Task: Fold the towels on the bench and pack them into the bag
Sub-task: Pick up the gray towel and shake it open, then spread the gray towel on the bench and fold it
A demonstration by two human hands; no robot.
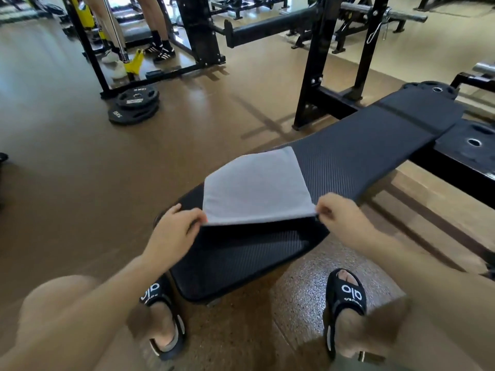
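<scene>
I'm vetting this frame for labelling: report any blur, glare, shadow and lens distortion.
Head view: strong wide-angle bending, the bench curves; forearms and knees at the bottom edge are smeared; soft glare streaks on the floor; the lifted grey towel casts a dark shadow beneath it; both hands' outlines stay fairly sharp.

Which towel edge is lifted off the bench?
The near edge of the towel, pinched by left hand and right hand; the far edge lies on the bench.
</scene>
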